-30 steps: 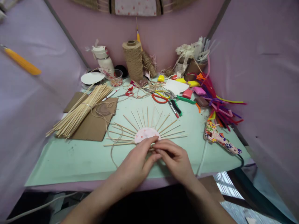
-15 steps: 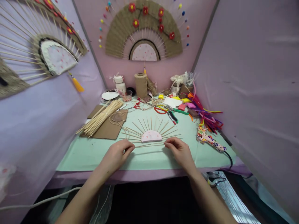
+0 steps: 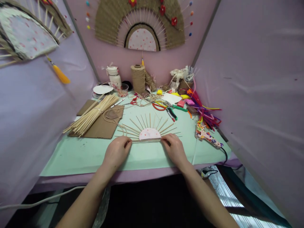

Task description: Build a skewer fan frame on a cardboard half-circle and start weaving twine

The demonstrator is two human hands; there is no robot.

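Note:
A white half-round piece with pink spots (image 3: 149, 134) lies on the table, thin wooden sticks (image 3: 150, 120) fanning out from its curved edge. Along its straight lower edge runs a length of twine or thin stick (image 3: 146, 141); which of the two I cannot make out. My left hand (image 3: 118, 150) pinches it near the left end, thumb against fingers. At the other end my right hand (image 3: 174, 148) pinches it too, close to the half-round piece's right corner. Both hands rest at table level, with the fingertips partly hidden.
A bundle of wooden sticks (image 3: 95, 115) lies on brown cardboard (image 3: 106, 128) to the left. On the right is a patterned glue gun (image 3: 207, 137) with a cord, beside colourful pipe cleaners (image 3: 204, 110). Scissors (image 3: 158, 107), pliers (image 3: 172, 112) and a twine spool (image 3: 138, 79) stand or lie behind.
Both hands have brought the thin strand up against the straight edge of the half-round piece. Earlier it hung slightly in front, above the table. The camera view has shifted.

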